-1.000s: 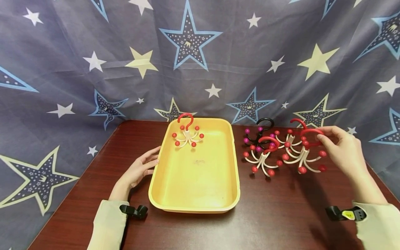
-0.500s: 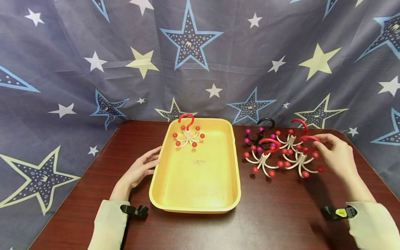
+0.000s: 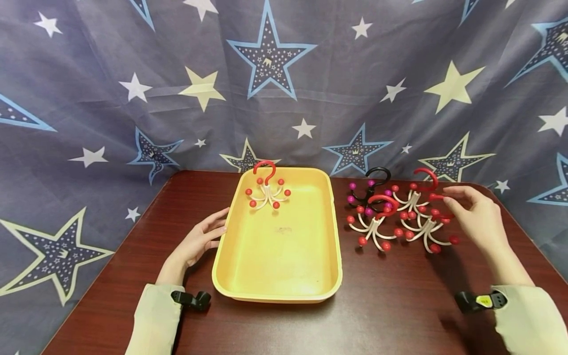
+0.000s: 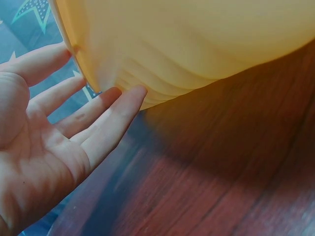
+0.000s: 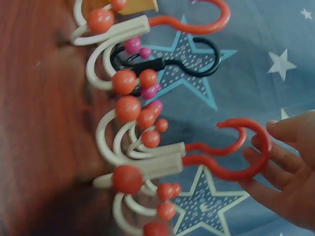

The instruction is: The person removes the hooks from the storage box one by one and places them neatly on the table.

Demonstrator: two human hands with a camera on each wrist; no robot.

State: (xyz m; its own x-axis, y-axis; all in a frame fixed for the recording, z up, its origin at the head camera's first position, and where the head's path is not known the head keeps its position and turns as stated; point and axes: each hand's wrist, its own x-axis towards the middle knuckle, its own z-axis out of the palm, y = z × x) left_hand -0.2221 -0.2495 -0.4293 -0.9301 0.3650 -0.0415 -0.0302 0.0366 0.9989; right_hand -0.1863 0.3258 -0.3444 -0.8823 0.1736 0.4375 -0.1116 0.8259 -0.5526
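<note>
My left hand [image 3: 200, 237] touches the left wall of a yellow tray [image 3: 222, 261] with extended fingers; the left wrist view shows the fingertips at its underside. Inside the tray's far left corner stands a multi-arm hook hanger [image 3: 267, 191], white with a red hook and red balls. At the right, my right hand [image 3: 481, 217] is around the red hook of a similar hanger [image 3: 429, 227] standing on the table. In the right wrist view the thumb and fingers [image 5: 283, 160] are spread apart beside that hook [image 5: 256, 164], not gripping it.
Beside this hanger stand two more red-and-white hangers, a front one [image 3: 373, 228] and a rear one [image 3: 413, 198]. Behind the front one is a black hanger [image 3: 369, 198] with magenta balls. A star-patterned cloth [image 3: 306, 108] hangs behind the brown table [image 3: 390, 305].
My right hand has lowered the red-and-white hanger and moved left with it; the hanger now stands near the others and the fingers have loosened. My left hand keeps its place at the tray.
</note>
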